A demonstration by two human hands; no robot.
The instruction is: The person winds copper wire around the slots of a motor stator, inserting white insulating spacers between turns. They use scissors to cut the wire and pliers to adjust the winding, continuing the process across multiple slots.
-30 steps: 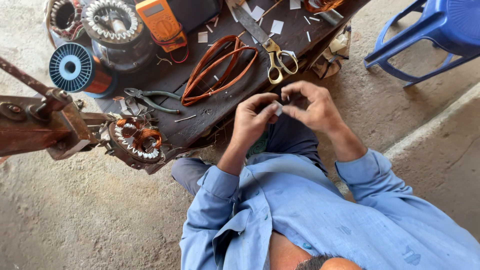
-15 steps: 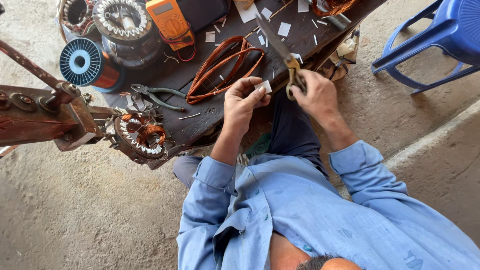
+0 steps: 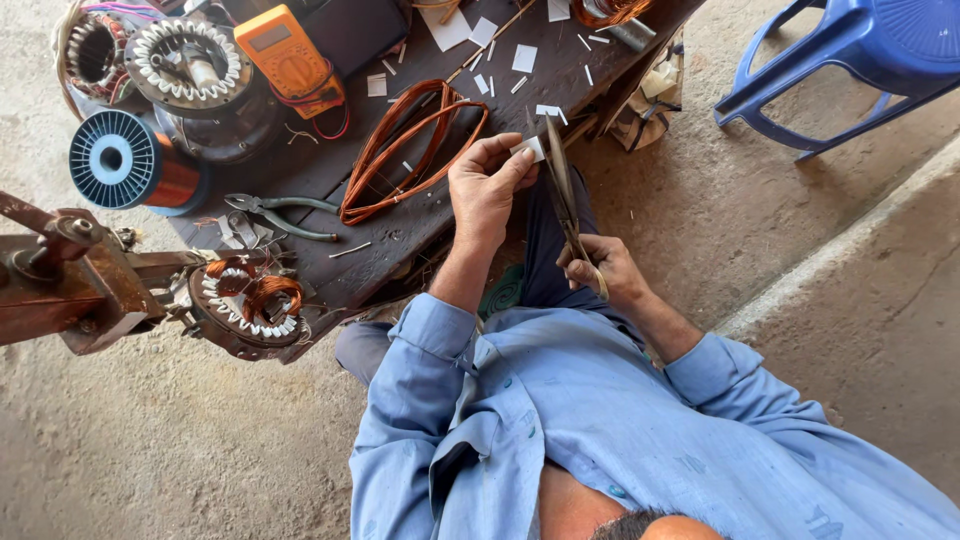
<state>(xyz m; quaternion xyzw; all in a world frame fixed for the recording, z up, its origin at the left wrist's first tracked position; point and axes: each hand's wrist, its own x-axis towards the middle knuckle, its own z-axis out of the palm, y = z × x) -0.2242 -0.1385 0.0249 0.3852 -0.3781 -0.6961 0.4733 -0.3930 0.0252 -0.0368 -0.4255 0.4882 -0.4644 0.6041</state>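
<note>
Scissors (image 3: 562,185) grip in my right hand (image 3: 598,272), blades meeting white paper slip (image 3: 531,149) pinched by left-hand fingers (image 3: 505,172), mid-frame, for trimming.

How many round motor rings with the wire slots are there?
3. One at the bench's top left corner, one right beside it, and one with copper windings on the winding stand. More may be hidden off-frame.

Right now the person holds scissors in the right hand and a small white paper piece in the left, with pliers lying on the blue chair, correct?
Not quite. In the head view, the right hand holds the scissors and the left hand the white paper piece, but the pliers lie on the dark workbench, not the blue chair.
</note>
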